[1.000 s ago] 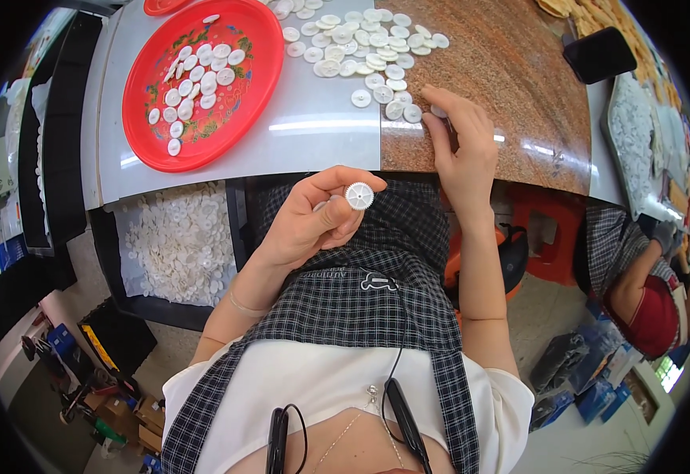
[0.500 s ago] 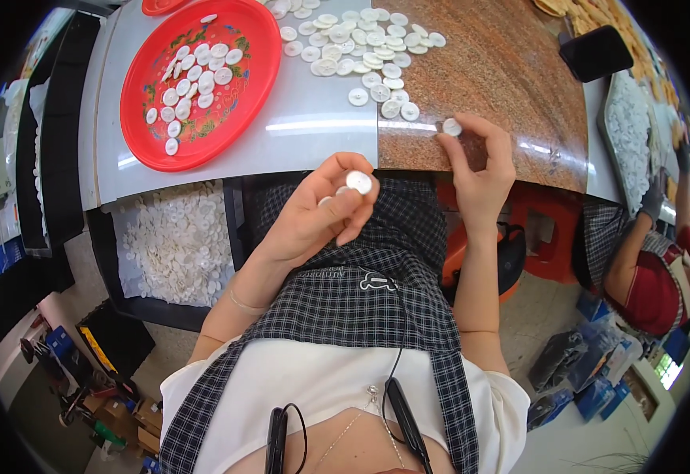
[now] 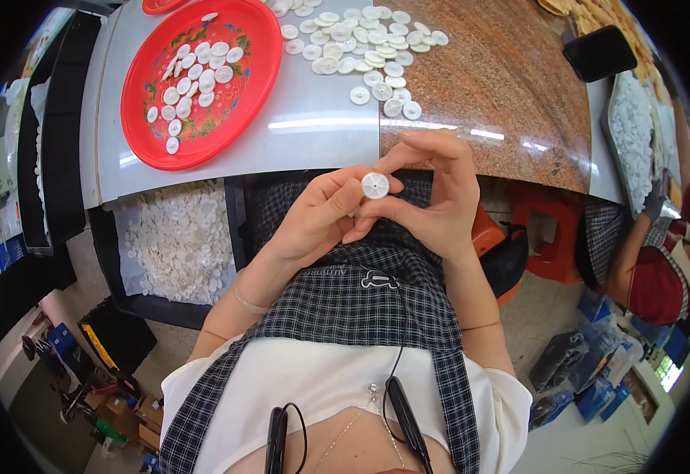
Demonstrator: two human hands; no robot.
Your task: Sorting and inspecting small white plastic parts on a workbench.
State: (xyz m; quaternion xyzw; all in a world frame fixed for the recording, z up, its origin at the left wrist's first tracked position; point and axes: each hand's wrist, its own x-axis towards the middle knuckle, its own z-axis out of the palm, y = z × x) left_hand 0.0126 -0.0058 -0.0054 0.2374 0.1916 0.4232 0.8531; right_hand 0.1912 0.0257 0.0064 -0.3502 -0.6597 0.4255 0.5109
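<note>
A small white plastic gear point(image 3: 375, 186) with a toothed rim and a dark centre hole faces up between my hands, above my lap. My right hand point(image 3: 437, 193) pinches it, index finger at its upper edge and thumb at its lower right. The thumb and fingers of my left hand point(image 3: 321, 212) are closed at its left side. A bit of another white piece shows under the left fingers, mostly hidden. Beyond my hands, a loose pile of white gears point(image 3: 353, 47) lies on the table. More lie in a red round tray point(image 3: 141, 130) at the left.
Below the table's edge at left stands a black bin point(image 3: 108, 261) full of white pieces. A black phone point(image 3: 599, 54) lies at the far right, beside a tray of pale pieces point(image 3: 631, 134). A co-worker's gloved hand point(image 3: 656, 197) is there. Red stools point(image 3: 546, 237) stand under the table.
My right hand has come left and down from over the brown tabletop with its white gear to meet my left hand. The pile and tray look unchanged.
</note>
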